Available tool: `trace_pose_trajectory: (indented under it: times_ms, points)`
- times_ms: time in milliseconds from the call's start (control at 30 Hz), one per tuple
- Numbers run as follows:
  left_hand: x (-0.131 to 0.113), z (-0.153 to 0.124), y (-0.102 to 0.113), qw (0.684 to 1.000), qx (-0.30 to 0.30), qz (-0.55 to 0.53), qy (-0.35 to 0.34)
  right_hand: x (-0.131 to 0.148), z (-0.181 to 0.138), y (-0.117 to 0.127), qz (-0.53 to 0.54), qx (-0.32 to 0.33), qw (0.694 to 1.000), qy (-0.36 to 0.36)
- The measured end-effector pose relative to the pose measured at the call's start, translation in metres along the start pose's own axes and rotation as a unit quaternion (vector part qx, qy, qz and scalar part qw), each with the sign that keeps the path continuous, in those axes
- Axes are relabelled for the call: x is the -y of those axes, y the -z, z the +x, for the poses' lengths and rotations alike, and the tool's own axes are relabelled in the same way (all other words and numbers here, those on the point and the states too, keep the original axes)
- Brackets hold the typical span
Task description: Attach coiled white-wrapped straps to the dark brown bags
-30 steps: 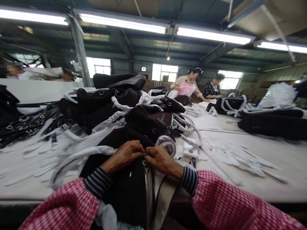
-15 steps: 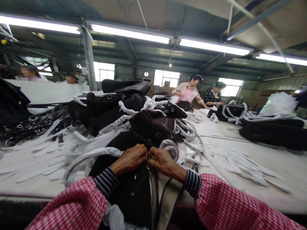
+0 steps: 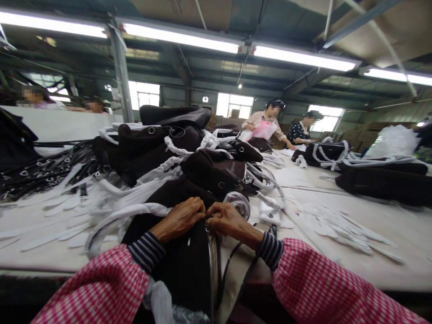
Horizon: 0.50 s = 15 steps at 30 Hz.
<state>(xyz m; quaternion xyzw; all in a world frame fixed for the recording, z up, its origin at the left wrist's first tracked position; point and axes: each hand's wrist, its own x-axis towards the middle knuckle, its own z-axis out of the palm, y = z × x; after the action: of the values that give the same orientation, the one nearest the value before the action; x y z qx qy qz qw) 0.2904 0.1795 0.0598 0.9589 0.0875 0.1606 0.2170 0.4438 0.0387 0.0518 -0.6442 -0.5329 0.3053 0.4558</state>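
A black fabric bag [image 3: 182, 274] lies before me over the table's front edge. Its metal zipper [image 3: 210, 263] runs toward me, partly open beside a beige strip. My left hand [image 3: 184, 218] is closed on the bag at the zipper's far end. Right beside it, my right hand [image 3: 231, 221] pinches the same spot, fingertips nearly touching the left ones. A small metal piece shows just under the right fingers; what exactly they pinch is hidden. A white-wrapped handle [image 3: 124, 216] arches out left of the bag.
More black bags [image 3: 212, 168] with white-wrapped handles are heaped beyond my hands. Black straps with metal hooks [image 3: 43, 175] lie at left. White strips [image 3: 340, 225] are scattered at right, near further dark bags [image 3: 384, 184]. Two people [image 3: 266, 123] work at the back.
The view has shifted slightly, so the scene sits a little higher. Both hands stay at the zipper's far end, with only slight finger movement.
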Motion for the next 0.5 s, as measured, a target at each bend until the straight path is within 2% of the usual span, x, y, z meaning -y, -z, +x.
trace_pose_trajectory:
  times_ms: [233,367,500]
  points:
    - [0.008,0.004,0.0,0.999,0.013,0.024,-0.025,0.008,-0.005,0.001,-0.128,-0.017,0.991,0.025]
    - [0.007,0.004,-0.001,0.999,0.007,0.03,-0.028,0.012,-0.005,0.004,-0.131,-0.008,0.991,0.026]
    - [0.0,0.003,-0.001,1.0,-0.001,0.018,-0.004,0.012,-0.004,0.005,-0.091,0.015,0.996,0.016]
